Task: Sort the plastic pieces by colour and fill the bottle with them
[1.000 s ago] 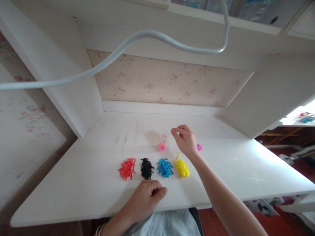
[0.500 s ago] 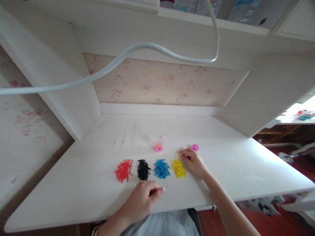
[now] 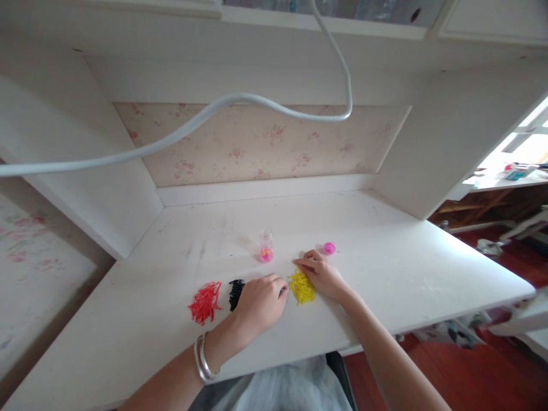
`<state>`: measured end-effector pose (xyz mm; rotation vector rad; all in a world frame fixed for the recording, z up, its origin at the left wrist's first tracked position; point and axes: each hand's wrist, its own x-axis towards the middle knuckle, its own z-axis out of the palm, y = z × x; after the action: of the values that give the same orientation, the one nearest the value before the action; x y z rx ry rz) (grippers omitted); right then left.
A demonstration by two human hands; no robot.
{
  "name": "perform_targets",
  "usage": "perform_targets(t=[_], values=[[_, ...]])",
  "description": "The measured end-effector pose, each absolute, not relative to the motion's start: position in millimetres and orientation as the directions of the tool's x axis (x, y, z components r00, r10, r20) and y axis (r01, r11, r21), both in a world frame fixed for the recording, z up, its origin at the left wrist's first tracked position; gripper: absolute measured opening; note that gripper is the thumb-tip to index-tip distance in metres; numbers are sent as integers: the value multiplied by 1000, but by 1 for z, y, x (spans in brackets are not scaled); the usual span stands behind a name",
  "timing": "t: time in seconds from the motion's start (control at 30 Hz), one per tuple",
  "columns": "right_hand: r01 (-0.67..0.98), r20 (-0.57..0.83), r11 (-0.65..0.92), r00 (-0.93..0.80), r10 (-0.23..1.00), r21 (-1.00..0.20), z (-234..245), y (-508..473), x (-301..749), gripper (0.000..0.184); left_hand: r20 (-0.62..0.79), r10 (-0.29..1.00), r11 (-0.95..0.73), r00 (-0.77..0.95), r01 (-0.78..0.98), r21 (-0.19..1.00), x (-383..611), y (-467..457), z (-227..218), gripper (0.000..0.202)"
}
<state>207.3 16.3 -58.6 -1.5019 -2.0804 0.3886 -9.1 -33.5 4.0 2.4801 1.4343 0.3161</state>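
Note:
Small plastic pieces lie in colour piles on the white desk [image 3: 398,268]: red [image 3: 205,301], black [image 3: 235,291] and yellow [image 3: 301,287]. My left hand [image 3: 262,299] rests curled over the spot right of the black pile, hiding the blue pile. Its thumb and fingertips are drawn together. My right hand [image 3: 322,274] lies at the yellow pile's far right edge with its fingertips pinched together on the pieces. A small clear vial [image 3: 266,249] with pink and yellow bits stands upright behind the piles. Its pink cap [image 3: 329,248] lies just beyond my right hand.
A white cable [image 3: 214,111] hangs across the view above the desk. The desk is boxed in by white side panels [image 3: 128,194] and a flowered back wall [image 3: 265,142]. Silver bangles [image 3: 203,357] are on my left wrist. Red floor and clutter show at the right.
My left hand moved forward from the desk's near edge onto the blue pile. My right hand came down from near the vial to the yellow pile. The camera tilted and shifted.

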Motion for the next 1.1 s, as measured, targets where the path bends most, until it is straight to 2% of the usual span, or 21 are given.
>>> perform_targets(t=[0.13,0.43,0.7,0.87,1.1], values=[[772,272,322,-200,941,-548,-56,15,207,22,54,868,-494,494,846,199,4,-18,2,21],[746,337,328,-147,930,-580,-57,17,209,24,39,836,-546,547,823,154,19,0,0,22],[718,421,374,-123,899,-588,-57,16,208,26,77,852,-524,518,840,141,12,-3,14,30],[722,440,352,-73,895,-596,-56,15,207,29,228,877,-461,423,875,149,-9,-1,36,29],[735,442,355,-84,893,-578,-55,14,206,33,410,871,-390,270,889,242,-36,20,70,25]])
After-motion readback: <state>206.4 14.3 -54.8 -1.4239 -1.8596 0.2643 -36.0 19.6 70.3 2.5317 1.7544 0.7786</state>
